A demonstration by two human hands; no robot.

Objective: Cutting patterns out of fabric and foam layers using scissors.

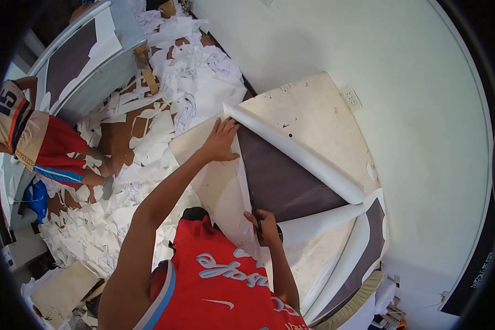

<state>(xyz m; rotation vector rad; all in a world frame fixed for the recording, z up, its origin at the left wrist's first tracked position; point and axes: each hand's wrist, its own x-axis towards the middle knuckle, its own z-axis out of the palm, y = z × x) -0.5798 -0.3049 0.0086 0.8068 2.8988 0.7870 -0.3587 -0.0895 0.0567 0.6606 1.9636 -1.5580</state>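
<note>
A dark brown sheet lies on a pale wooden board, with rolled white material along two of its sides. My left hand is spread on the upper left corner and edge of the sheet, fingers apart. A narrow white strip runs down that edge. My right hand grips black scissors at the lower left edge of the dark sheet, where the blades are hard to make out. A second dark piece with white borders lies at the board's right.
A co-worker stands at the left beside a grey-blue table bearing another dark sheet. Heaped white scraps cover much of the floor. A white wall with a socket borders the board on the right.
</note>
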